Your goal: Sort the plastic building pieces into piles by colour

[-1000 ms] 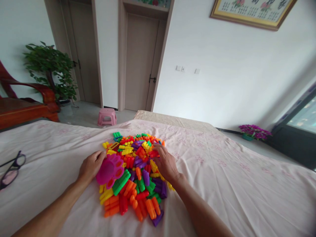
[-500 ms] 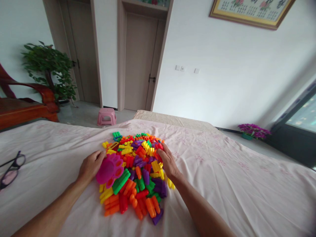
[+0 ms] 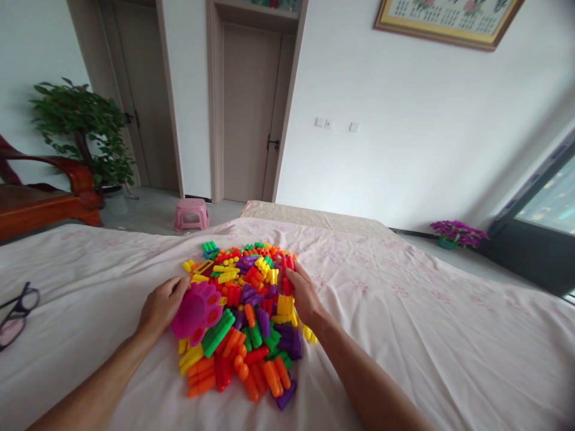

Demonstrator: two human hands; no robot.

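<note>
My left hand is closed on the rim of a magenta paw-shaped dish, which is tilted over the left side of the pile. Between the fingers and thumb of my right hand is a red toy block made of joined tubes, at the pile's right edge. The heap of plastic building blocks in orange, yellow, green, purple and red lies between both hands. A green block lies just below the dish. A yellow block is close to my right hand.
A pale flowered cloth spreads under everything. Eyeglasses lie at the far left. Beyond the cloth stand a pink stool, a wooden chair, a green plant and purple flowers.
My right hand has raised the red block, which now stands more upright in the fingers. My left hand stays on the dish. The whole view has shifted slightly.
</note>
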